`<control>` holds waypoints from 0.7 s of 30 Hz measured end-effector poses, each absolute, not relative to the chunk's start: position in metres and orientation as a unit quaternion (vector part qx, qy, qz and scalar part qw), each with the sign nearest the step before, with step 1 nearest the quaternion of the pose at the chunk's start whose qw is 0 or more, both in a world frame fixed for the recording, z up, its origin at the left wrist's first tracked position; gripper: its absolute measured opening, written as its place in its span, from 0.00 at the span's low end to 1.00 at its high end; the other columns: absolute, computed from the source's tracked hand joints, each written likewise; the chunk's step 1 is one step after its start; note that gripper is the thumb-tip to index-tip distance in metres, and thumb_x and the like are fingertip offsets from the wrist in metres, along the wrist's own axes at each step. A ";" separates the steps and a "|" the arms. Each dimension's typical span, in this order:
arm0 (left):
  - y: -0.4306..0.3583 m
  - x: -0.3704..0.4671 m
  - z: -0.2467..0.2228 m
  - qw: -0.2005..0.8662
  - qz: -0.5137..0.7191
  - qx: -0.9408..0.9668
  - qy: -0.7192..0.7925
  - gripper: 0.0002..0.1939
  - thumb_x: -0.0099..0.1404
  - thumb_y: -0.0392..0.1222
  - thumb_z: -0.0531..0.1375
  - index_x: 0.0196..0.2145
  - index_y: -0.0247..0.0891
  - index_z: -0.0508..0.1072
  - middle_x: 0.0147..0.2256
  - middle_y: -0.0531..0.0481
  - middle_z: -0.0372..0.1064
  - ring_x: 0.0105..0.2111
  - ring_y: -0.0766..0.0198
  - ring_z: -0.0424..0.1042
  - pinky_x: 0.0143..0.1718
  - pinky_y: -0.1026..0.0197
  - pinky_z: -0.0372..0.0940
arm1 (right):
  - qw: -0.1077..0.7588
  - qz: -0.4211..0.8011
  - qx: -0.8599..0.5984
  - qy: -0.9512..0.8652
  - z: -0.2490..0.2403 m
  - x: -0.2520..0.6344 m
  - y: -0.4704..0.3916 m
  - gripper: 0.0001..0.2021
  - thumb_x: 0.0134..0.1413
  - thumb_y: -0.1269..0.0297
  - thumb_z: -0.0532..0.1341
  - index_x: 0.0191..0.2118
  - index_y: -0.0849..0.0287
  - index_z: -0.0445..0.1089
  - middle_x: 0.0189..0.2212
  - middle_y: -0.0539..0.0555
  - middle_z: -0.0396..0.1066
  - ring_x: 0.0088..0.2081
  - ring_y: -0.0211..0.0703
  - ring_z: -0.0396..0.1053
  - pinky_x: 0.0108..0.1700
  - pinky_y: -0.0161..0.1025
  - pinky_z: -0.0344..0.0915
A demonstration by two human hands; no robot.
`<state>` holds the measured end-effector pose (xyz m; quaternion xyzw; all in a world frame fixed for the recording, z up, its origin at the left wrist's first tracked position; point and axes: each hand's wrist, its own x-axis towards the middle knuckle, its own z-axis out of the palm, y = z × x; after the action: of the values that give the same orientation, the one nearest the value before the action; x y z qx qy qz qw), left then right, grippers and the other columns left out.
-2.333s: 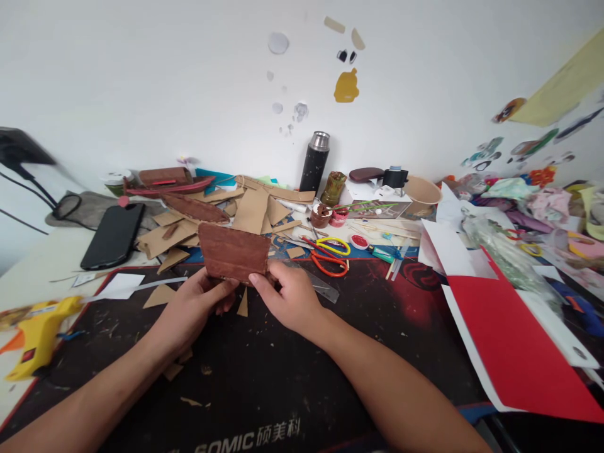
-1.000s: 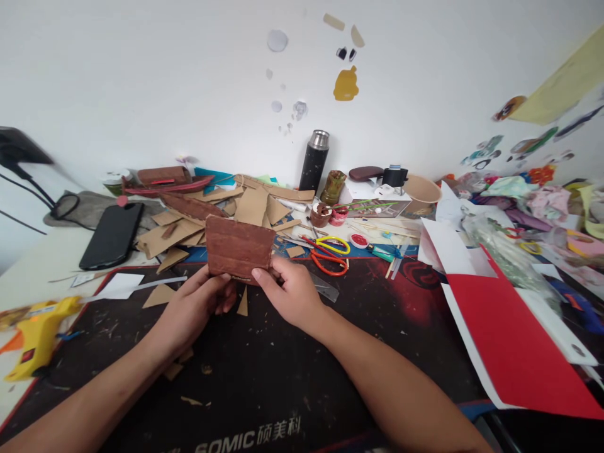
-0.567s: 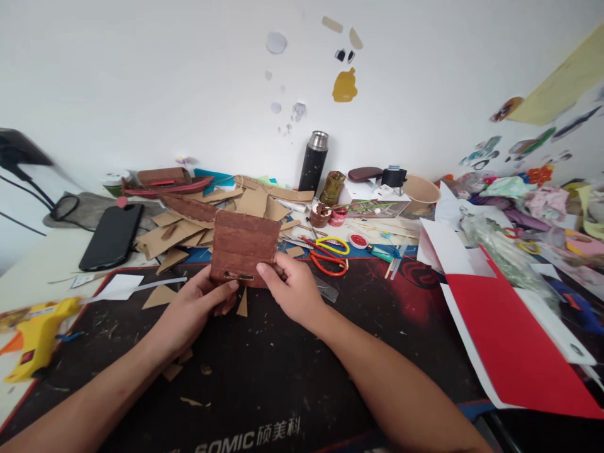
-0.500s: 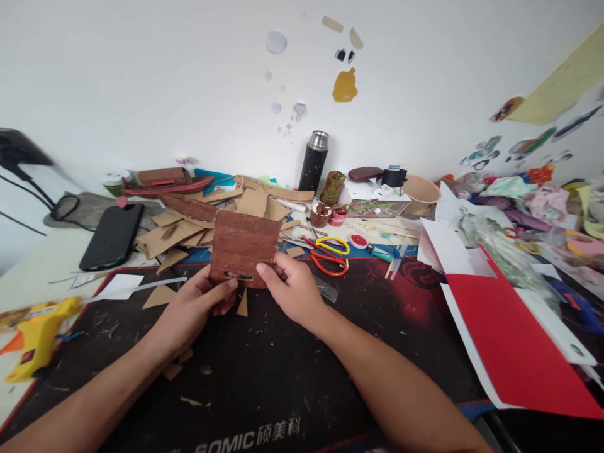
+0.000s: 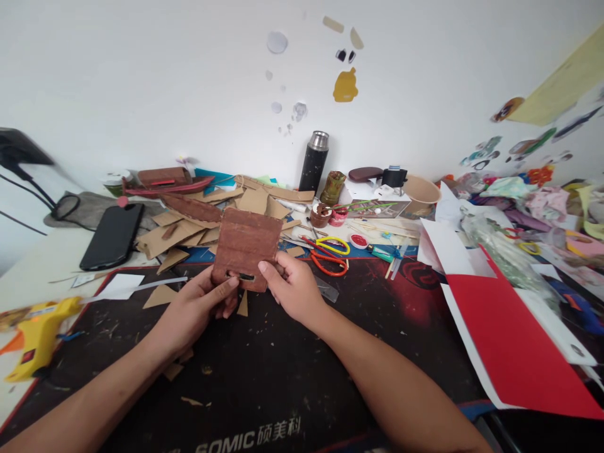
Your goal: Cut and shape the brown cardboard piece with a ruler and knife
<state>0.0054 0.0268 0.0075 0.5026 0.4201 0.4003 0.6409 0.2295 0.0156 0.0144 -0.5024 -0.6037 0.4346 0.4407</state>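
A brown-painted cardboard panel [image 5: 249, 240], roughly square with a narrow slot near its lower edge, is held up above the dark desk mat [image 5: 292, 371]. My left hand [image 5: 207, 296] pinches its lower left corner, the thumb by the slot. At the lower right edge, my right hand [image 5: 290, 283] grips it with the thumb in front and the fingers behind. The backs of the panel and most fingertips are hidden. Just behind it lies a pile of cardboard scraps [image 5: 184, 236], with a brown boat-shaped piece [image 5: 191, 207] on top.
A yellow hot glue gun [image 5: 42, 333] and a black phone [image 5: 113, 236] lie at left. Scissors [image 5: 330, 255], a paint jar [image 5: 321, 215] and a dark thermos [image 5: 314, 162] are behind the hands. Red card [image 5: 509, 340] covers the right side.
The panel has turned and shifted slightly to the right, so its slot shows more clearly. Both hands keep their hold on it.
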 end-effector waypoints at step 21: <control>0.025 0.007 0.011 0.674 0.419 0.457 0.402 0.23 0.69 0.61 0.75 0.36 0.43 0.71 0.25 0.57 0.68 0.23 0.64 0.70 0.24 0.61 0.60 | 0.431 0.436 -0.510 -0.603 0.012 0.230 0.017 0.21 0.78 0.41 0.63 0.37 0.50 0.66 0.22 0.42 0.62 0.25 0.40 0.63 0.30 0.39 0.59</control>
<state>0.0071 0.0253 0.0114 0.4574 0.4023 0.4186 0.6736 0.2302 0.0167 0.0119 -0.5096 -0.6033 0.4362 0.4314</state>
